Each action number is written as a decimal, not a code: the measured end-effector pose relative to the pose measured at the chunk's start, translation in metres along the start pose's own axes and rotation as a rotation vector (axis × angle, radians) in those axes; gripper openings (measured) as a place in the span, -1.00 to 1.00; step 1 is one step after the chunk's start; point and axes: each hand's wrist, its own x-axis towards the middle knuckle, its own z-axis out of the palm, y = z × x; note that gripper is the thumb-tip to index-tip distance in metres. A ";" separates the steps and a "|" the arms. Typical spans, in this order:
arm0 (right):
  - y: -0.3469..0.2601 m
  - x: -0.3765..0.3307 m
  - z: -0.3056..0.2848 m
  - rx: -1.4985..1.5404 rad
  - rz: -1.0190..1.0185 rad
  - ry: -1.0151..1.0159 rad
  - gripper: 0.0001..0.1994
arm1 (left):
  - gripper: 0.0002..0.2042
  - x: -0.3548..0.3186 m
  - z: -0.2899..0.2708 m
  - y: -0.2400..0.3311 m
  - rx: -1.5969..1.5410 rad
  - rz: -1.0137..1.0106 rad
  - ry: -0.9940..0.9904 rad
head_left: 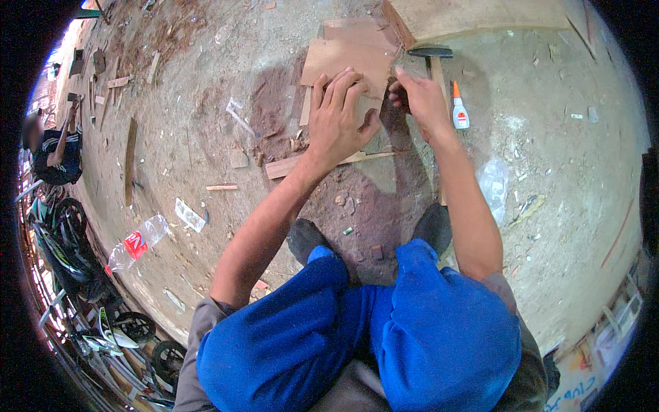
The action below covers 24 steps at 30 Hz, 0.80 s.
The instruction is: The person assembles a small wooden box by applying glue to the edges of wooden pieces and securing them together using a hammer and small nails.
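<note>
A light brown wooden board [347, 60] lies on the ground in front of me, over other flat pieces of wood. My left hand [340, 110] rests on its near part with the fingers spread. Beside the board's right edge is my right hand [419, 99], its fingers curled in and its thumb pointing up; whatever it may hold is hidden. Just beyond that hand lies a hammer [431, 52] with a dark head, its wooden handle partly covered by my right hand and forearm. A white glue bottle [460, 113] with an orange cap is right of my right wrist.
A large wooden panel [480, 15] lies at the far right. Wood strips [285, 167], a crushed clear plastic bottle [493, 185] and a red-labelled bottle [139, 244] litter the dirt floor. Motorbikes [75, 275] and another person [58, 151] are at the left.
</note>
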 end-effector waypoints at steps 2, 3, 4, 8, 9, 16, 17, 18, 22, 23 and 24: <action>0.003 -0.009 -0.006 -0.198 -0.092 0.065 -0.75 | -0.46 -0.001 -0.002 0.002 -0.018 -0.008 -0.042; 0.012 -0.011 -0.012 -0.339 -0.194 0.108 -0.75 | -0.45 -0.001 -0.004 0.002 -0.022 -0.012 -0.062; 0.021 -0.013 -0.019 -0.479 -0.297 0.150 -0.75 | -0.46 0.000 -0.005 0.003 -0.040 -0.009 -0.064; 0.037 -0.043 -0.041 -0.923 -0.655 0.414 -0.70 | -0.48 0.004 -0.019 0.002 -0.110 -0.011 -0.106; 0.038 -0.053 -0.046 -0.983 -0.613 0.433 -0.68 | -0.48 0.004 -0.022 0.002 -0.136 -0.018 -0.128; 0.062 -0.069 -0.065 -0.876 -0.350 0.336 -0.53 | -0.69 0.011 -0.040 -0.058 -0.082 -0.364 0.289; 0.063 -0.068 -0.066 -0.903 -0.349 0.338 -0.53 | -0.69 0.013 -0.043 -0.066 -0.266 -0.564 0.159; 0.062 -0.067 -0.069 -0.933 -0.348 0.345 -0.52 | -0.69 0.018 -0.047 -0.070 -0.457 -0.757 0.025; 0.057 -0.062 -0.068 -0.945 -0.320 0.367 -0.47 | -0.67 0.019 -0.049 -0.085 -0.682 -0.866 -0.148; 0.052 -0.064 -0.067 -0.865 -0.241 0.331 -0.47 | -0.67 0.017 -0.051 -0.083 -0.698 -0.890 -0.161; 0.043 -0.066 -0.066 -0.783 -0.163 0.296 -0.46 | -0.66 0.016 -0.054 -0.083 -0.721 -0.889 -0.178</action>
